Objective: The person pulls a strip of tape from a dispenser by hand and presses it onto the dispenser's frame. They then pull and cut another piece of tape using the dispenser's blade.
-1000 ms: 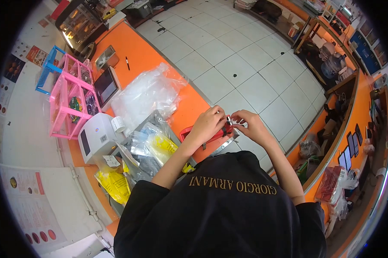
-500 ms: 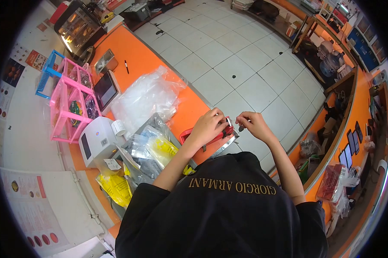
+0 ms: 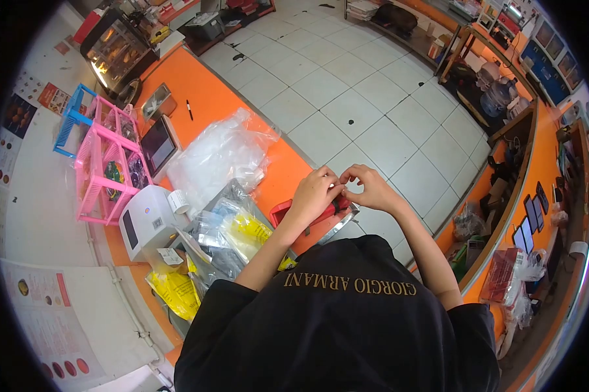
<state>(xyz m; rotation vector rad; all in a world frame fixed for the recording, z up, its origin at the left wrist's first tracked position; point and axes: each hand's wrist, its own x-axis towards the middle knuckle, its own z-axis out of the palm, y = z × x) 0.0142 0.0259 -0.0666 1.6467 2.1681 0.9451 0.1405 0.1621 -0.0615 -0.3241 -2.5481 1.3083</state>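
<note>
My left hand (image 3: pixel 316 196) is at the counter's near corner, its fingers bent in a pinch. A tiny white bit shows at its fingertips, too small to name. My right hand (image 3: pixel 371 188) is closed in a pinch too, thumb and fingertips almost touching the left ones. What it holds, if anything, is hidden. A long red object (image 3: pixel 282 212) with dark parts lies on the counter under the left hand and is partly covered by it. Its kind cannot be made out.
Clear plastic bags (image 3: pixel 219 151) lie on the orange counter (image 3: pixel 288 173), near grey and yellow packaging (image 3: pixel 247 225). A white label printer (image 3: pixel 152 219), a tablet (image 3: pixel 159 147) and pink baskets (image 3: pixel 98 173) stand to the left. Phones (image 3: pixel 531 212) rest on the right-hand counter.
My right hand has moved left and its fingertips have come up to my left hand's. The small dark thing seen at its fingers before is out of sight. My left hand has hardly moved.
</note>
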